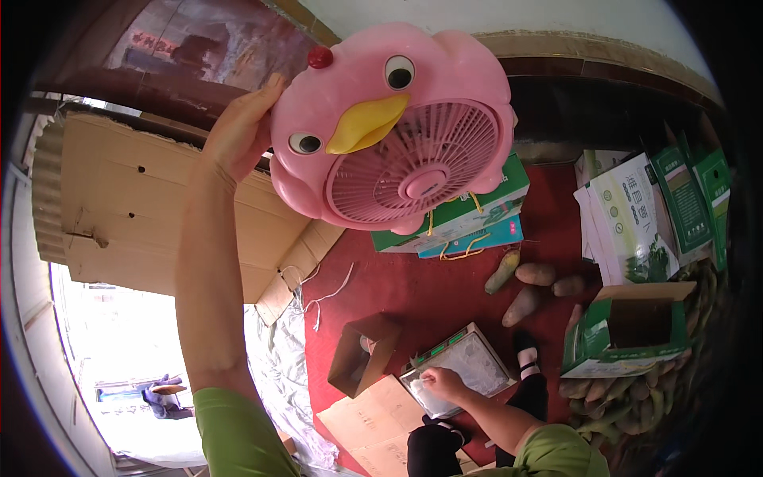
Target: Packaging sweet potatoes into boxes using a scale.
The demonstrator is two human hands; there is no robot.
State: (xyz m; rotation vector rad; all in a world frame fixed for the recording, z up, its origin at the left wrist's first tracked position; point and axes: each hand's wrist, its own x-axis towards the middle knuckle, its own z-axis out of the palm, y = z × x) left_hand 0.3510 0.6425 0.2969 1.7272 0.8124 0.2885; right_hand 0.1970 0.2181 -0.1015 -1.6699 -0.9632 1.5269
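Note:
My left hand [245,131] grips the left side of a pink fan [470,75] shaped like a cartoon bird, with the thumb along its edge and the other fingers mostly hidden behind. The fan has a round grille, two eyes, a yellow beak and a red knob. It is tilted, with its lower edge in front of the green boxes. Lower down, my right hand [445,383] is closed over a flat metal-topped device [481,362] with small green panels along its far edge, possibly a scale. Something whitish shows at its fingertips, too small to make out.
Green and blue cartons [509,191] with yellow cords stand behind the fan. Several large root vegetables [522,306] lie on the red floor covering [373,278]. An open green box [648,338] sits at right above a vegetable pile [628,405]. An open brown box [359,358] stands left of the device.

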